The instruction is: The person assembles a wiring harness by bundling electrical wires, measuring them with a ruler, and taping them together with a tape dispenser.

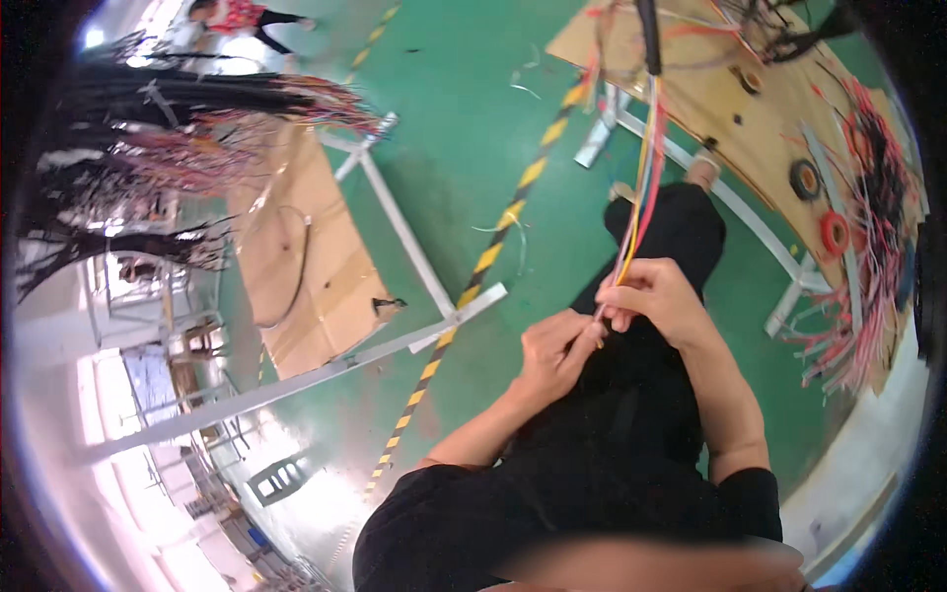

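A bundle of thin coloured wires (646,168), red, yellow, white and blue among them, runs down from a black cable sleeve (649,39) at the top. My right hand (646,296) is closed round the lower part of these wires, thumb against fingers. Just below and to the left, my left hand (562,350) pinches the wire ends, with a small yellowish tip showing by its thumb. The two hands nearly touch, above my black-clothed lap. Exactly which wires each hand grips is hidden by the fingers.
On the right, a cardboard-topped table (779,128) bears a black tape roll (805,180), a red tape roll (835,233) and heaped wires (868,168). At left, black cables (197,94) with bared coloured wires lie over another cardboard-topped table (316,266). Yellow-black tape (483,261) crosses the green floor.
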A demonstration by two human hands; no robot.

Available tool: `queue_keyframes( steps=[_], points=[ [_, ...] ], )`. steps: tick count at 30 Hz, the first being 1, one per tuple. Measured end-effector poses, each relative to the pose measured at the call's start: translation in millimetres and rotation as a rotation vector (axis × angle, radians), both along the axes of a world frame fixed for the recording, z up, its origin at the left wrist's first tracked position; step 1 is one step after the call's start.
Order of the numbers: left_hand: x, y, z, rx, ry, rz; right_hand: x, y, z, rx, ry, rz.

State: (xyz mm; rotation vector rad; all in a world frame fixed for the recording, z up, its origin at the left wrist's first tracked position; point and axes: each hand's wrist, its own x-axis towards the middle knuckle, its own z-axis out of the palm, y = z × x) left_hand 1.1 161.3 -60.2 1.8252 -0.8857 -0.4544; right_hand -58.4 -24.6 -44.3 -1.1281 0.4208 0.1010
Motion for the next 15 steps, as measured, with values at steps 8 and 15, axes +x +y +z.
queue_keyframes(
  steps=[8, 15],
  points=[
    [27, 24, 48, 0.012, 0.194, -0.057, 23, 11, 67, -1.529, -0.944, 0.006],
    [46, 71, 121, 0.092, 0.502, -0.185, 49, 25, 92, -1.401, -1.157, 0.705]
  ],
)
